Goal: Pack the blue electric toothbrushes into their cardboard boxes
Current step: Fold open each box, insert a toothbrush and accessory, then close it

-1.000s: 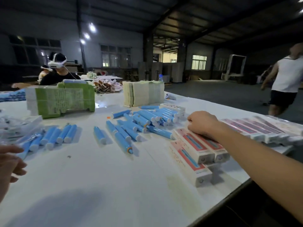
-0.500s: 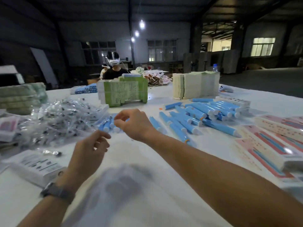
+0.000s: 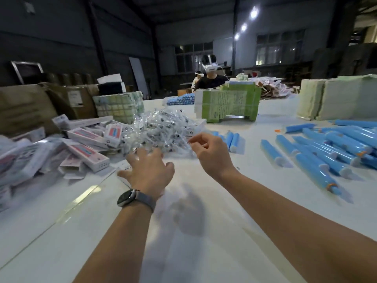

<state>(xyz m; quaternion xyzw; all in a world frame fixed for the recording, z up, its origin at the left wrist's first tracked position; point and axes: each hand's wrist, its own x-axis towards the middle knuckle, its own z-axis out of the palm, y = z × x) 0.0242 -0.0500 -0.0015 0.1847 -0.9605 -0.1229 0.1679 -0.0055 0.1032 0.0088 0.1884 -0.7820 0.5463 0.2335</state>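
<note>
The left hand (image 3: 150, 172) (it wears a watch) spreads its fingers wide at a pile of clear bags (image 3: 161, 129). The right hand (image 3: 210, 154) pinches one bag. Blue toothbrushes (image 3: 318, 152) lie right, boxes (image 3: 87, 152) left.

Print covers the green carton stack (image 3: 228, 103) and the white toothbrush boxes (image 3: 87, 152), but none is legible.

Blue toothbrushes (image 3: 318, 160), white-and-pink boxes (image 3: 85, 152), green printed cartons (image 3: 228, 103), white table (image 3: 204, 242).
</note>
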